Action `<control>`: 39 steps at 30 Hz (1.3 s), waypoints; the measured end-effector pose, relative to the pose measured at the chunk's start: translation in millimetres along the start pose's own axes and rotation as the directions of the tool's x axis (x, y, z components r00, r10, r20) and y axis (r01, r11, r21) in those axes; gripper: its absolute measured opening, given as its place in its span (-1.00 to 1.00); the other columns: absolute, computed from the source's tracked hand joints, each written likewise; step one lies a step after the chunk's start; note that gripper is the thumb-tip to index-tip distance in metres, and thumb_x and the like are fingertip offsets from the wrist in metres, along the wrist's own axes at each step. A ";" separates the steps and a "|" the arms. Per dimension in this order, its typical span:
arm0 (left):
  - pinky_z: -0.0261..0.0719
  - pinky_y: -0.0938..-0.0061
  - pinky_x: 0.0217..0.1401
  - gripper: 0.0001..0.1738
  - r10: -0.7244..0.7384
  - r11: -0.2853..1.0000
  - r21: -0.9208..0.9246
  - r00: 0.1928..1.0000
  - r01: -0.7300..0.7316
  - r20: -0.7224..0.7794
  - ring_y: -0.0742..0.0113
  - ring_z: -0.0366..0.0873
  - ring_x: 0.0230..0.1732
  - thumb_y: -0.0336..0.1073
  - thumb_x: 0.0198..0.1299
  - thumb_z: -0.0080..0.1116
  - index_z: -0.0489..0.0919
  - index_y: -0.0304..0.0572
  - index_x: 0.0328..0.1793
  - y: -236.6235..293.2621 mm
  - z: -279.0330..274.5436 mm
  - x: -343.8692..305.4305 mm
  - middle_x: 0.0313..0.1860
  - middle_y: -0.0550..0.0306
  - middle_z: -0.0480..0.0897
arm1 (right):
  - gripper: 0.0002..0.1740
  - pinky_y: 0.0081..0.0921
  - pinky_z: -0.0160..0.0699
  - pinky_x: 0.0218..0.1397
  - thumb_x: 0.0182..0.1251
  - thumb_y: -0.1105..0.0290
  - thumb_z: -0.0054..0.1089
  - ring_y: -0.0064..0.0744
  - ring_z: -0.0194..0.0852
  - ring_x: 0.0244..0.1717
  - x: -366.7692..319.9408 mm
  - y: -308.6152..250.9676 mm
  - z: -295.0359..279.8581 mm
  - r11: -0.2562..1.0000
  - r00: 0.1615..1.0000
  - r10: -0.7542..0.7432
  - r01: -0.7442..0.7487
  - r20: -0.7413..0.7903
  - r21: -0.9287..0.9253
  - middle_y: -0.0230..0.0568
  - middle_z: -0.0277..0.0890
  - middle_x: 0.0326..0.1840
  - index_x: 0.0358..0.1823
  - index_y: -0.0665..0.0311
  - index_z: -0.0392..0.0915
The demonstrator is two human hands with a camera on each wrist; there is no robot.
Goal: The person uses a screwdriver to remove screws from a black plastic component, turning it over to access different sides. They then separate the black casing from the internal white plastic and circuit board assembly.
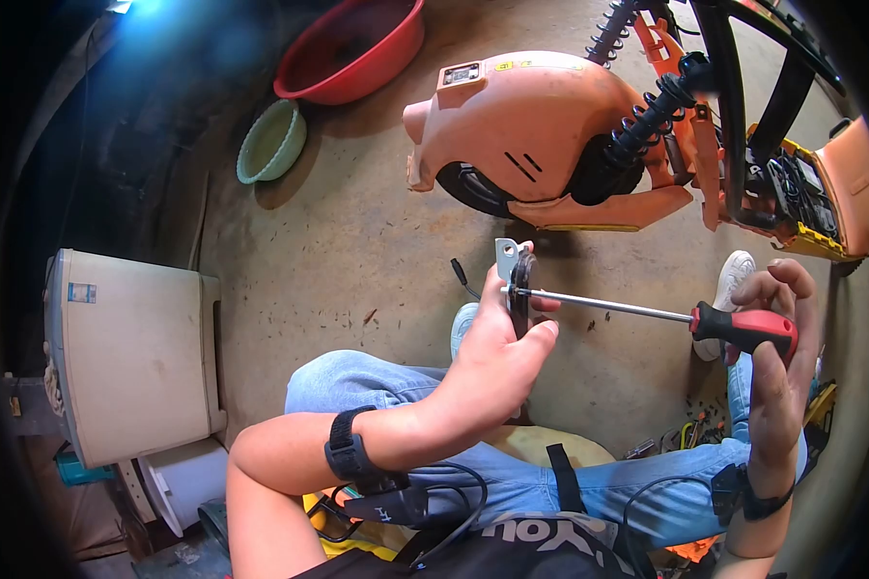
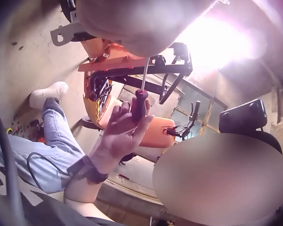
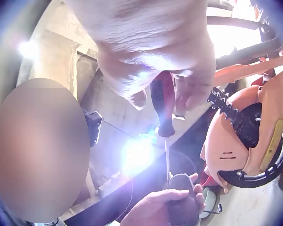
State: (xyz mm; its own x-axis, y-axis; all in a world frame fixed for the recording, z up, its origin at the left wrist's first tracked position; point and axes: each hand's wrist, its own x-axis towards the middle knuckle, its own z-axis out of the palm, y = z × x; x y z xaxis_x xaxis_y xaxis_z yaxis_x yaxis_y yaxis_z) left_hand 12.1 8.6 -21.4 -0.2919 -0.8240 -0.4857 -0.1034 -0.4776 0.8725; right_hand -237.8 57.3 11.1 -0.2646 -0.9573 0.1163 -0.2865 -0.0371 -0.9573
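Observation:
In the head view the left hand grips a dark round part with a metal bracket on its edge. A screwdriver with a red and black handle lies across from the right, its shaft tip at the part's bracket side. The right hand holds the handle by its end between thumb and fingers. In the right wrist view the screwdriver handle hangs from the right hand, above the dark disc in the left hand.
An orange vehicle body with a wheel and springs stands ahead. A red basin and a green basin sit at the back left. A white cabinet is on the left. Small tools and parts lie by the right leg.

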 end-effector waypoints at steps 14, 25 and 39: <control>0.41 0.45 0.30 -0.20 -0.020 1.000 -0.007 1.000 0.020 0.013 0.45 0.46 0.11 -0.46 0.38 0.05 -0.05 -0.02 0.66 -0.6 0.2 -0.3 0.09 0.20 0.48 | 0.00 -0.71 0.41 -0.29 0.23 -0.42 0.15 -0.64 0.40 -0.30 1.4 3.9 0.0 1.000 1.000 0.006 -0.006 -0.017 -0.031 -0.33 0.40 -0.21 0.37 0.29 0.19; 0.41 0.47 0.31 -0.19 -0.035 0.999 -0.004 0.999 0.035 0.029 0.45 0.46 0.11 -0.46 0.38 0.07 -0.05 -0.02 0.66 0.8 4.9 -2.8 0.06 0.19 0.50 | -0.07 -0.75 0.30 -0.41 0.27 -0.43 0.12 -0.69 0.38 -0.35 -8.5 5.2 -24.9 0.984 0.982 0.168 -0.172 0.084 0.044 -0.35 0.40 -0.26 0.28 0.27 0.25; 0.39 0.52 0.23 -0.17 -0.045 0.999 0.017 0.998 0.044 0.044 0.51 0.41 0.05 -0.45 0.37 0.07 -0.05 0.06 0.67 1.8 5.6 -1.1 0.10 0.20 0.46 | -0.16 -0.73 0.14 -0.50 0.40 -0.42 -0.09 -0.73 0.25 -0.52 -6.1 18.8 -26.8 0.988 0.999 0.003 0.003 0.038 -0.154 -0.42 0.31 -0.42 0.26 0.24 0.30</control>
State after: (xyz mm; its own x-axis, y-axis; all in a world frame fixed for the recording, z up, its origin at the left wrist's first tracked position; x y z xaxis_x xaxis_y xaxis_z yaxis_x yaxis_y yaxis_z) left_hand 6.9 10.3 -19.0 -0.3289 -0.7872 -0.5217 -0.1328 -0.5084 0.8508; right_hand -266.2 70.2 -0.5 -0.2304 -0.9676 0.1034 -0.4255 0.0047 -0.9049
